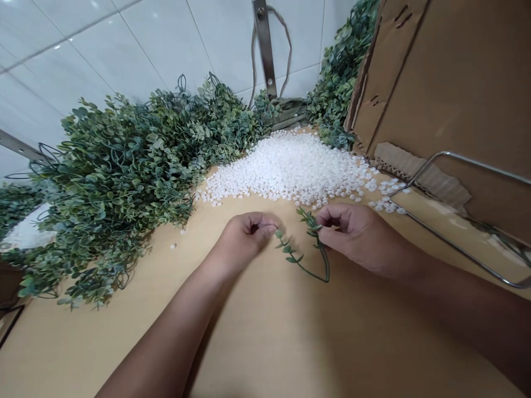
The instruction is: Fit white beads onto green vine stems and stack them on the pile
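Note:
Over the table, an artificial leafy sprig [312, 271] with a bent green stem hangs between my hands, its two leafy branches forming a V. My left hand [248, 235] is closed in a pinch at the tip of the left branch; whether a small piece is also between those fingers I cannot make out. Thumb and fingers of my right hand [352, 235] are closed on the right branch. Just beyond both hands lies a heap of small white plastic pieces [290, 168]. To the left spreads a big pile of artificial greenery [136, 160].
A cardboard box [448, 83] stands at the right, with a bent metal wire frame [452, 237] in front of it. More greenery [342, 72] rises behind the heap. A metal strip [265, 50] leans at the white tiled wall [157, 38]. The wooden table [265, 342] extends toward me.

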A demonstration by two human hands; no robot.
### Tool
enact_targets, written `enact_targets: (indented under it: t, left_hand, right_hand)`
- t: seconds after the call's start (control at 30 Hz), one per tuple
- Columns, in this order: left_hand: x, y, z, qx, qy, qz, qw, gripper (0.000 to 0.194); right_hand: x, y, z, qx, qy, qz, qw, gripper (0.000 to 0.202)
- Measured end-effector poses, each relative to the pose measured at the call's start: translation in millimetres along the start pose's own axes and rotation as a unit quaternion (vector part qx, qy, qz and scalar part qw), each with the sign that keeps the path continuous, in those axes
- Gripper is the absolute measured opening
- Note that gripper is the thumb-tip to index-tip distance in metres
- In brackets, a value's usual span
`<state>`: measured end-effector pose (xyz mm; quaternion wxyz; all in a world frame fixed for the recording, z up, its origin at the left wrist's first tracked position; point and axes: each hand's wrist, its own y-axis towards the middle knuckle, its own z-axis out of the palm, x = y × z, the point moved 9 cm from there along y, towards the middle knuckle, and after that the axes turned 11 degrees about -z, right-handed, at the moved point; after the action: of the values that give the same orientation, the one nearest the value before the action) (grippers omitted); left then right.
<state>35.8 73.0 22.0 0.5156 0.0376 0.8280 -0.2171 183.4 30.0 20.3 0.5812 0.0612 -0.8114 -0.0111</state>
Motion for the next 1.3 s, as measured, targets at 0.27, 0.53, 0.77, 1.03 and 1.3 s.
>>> enact_targets:
  t: [0.27,0.53,0.77,1.03,1.3]
  left_hand:
    - [-5.6,-14.2,26.7,0.065,-0.149,-0.042,0.986,0.024]
    - [-6.6,-15.1,35.3,0.106,-0.170,-0.035,0.979,0.031]
    - [-6.3,-15.1,37.1,0.107,-0.209,-0.040,0.971,0.032]
    - [-1.5,-8.5,27.8,0.073,-0.220,-0.051,0.971,0.028]
    - [3.9,-5.4,33.2,0.112,-0.187,-0.060,0.974,0.031]
  right_hand:
    - [3.9,0.2,20.5,0.022,-0.015,-0.037,0.999,0.001]
    - [4.4,-1.9,25.0,0.043,-0.064,-0.071,0.995,0.007]
    - [2.9,-2.4,26.3,0.039,-0.046,-0.059,0.996,0.008]
    - [-10.0,6.5,-10.8,-0.102,0.095,0.017,0.990,0.008]
    - [-3.3,0.9,2.3,-0.053,0.335,0.074,0.938,0.005]
